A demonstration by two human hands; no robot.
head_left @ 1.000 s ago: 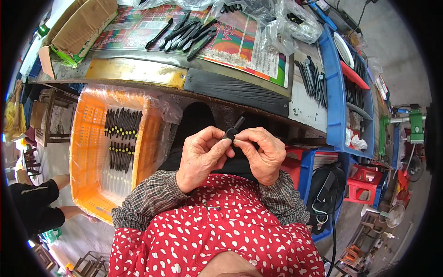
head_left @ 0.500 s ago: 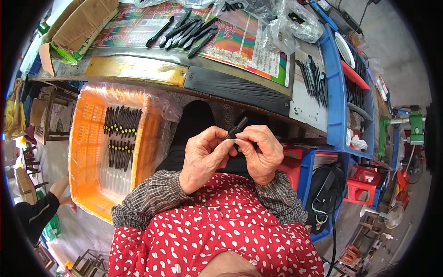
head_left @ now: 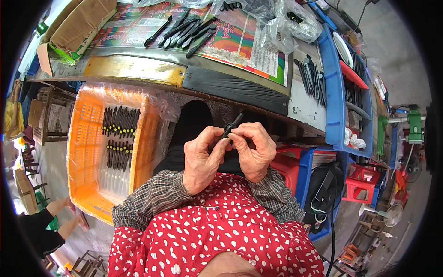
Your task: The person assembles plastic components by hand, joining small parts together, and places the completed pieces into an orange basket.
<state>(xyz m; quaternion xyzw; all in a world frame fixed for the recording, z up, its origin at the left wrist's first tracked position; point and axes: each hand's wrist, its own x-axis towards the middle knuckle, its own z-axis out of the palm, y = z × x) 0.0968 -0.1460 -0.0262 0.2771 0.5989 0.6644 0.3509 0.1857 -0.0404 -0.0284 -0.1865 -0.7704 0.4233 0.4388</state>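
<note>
My left hand [head_left: 201, 159] and my right hand [head_left: 254, 150] meet above my lap, both pinching one small black plastic handle piece [head_left: 232, 125] that sticks up and to the right between the fingertips. Its lower end is hidden by my fingers. Left of my knees stands an orange plastic crate [head_left: 88, 184] lined with clear film, holding two rows of similar black pieces with yellow marks [head_left: 118, 136]. More loose black pieces [head_left: 182, 31] lie on the colourful printed sheet [head_left: 230, 39] on the workbench ahead.
A cardboard box [head_left: 74, 25] sits at the bench's far left. Clear plastic bags [head_left: 288, 23] and a blue tray [head_left: 333, 92] with dark parts are to the right. Red and blue bins [head_left: 295, 168] stand under the bench. Another person's limbs [head_left: 64, 217] show lower left.
My hands stay together on the black piece with only slight finger shifts. The other person at lower left has moved a little.
</note>
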